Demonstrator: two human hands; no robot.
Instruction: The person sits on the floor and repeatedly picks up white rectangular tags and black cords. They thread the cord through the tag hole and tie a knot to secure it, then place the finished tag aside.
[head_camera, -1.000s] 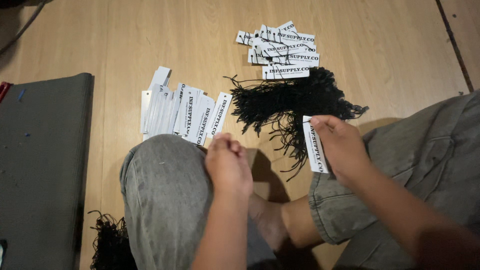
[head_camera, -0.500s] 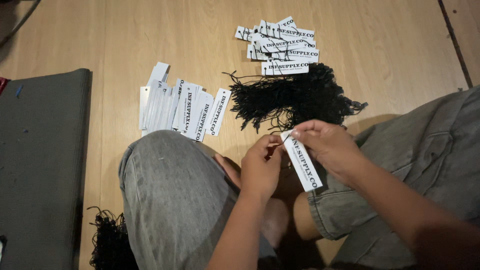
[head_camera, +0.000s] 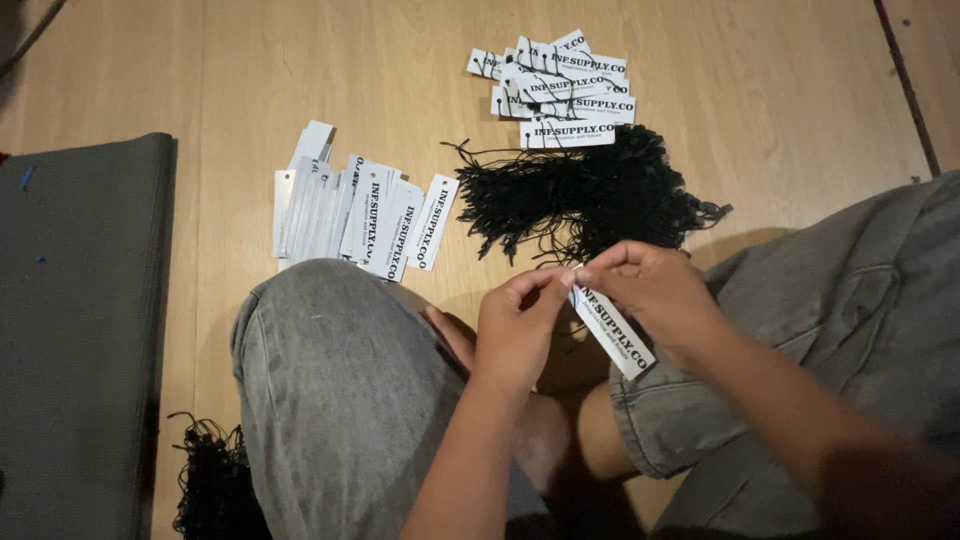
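**White card tag pinched between two hands above crossed legs**

Grey denim fills the near edge of the view: the person sits on the floor with the left knee (head_camera: 340, 400) raised in the foreground and the right leg (head_camera: 800, 330) folded off to the side, a bare foot tucked between them. Beside the left knee, at the bottom edge, lies a small tangle of black strings (head_camera: 210, 485).

Just above the legs the two hands meet. The right hand (head_camera: 655, 295) is closed on the upper end of a narrow white tag (head_camera: 612, 333) with black print, which hangs slanting down and to the right from the fingers. The left hand (head_camera: 520, 325) has its thumb and forefinger pinched together at that same top end of the tag, fingertips touching those of the right hand. Whether a string is held between them is too fine to tell.

Beyond the hands, on the wooden floor (head_camera: 200, 80), lies a large heap of black looped strings (head_camera: 590, 195), loose ends straggling to the left. To its left, near the raised knee, a fanned row of white tags (head_camera: 360, 215) overlaps like spread cards. Farther off, touching the top of the string heap, sits a second pile of tags (head_camera: 560, 90), these lying crosswise and carrying small dark strings. A dark grey mat (head_camera: 80, 330) covers the floor along the left side.
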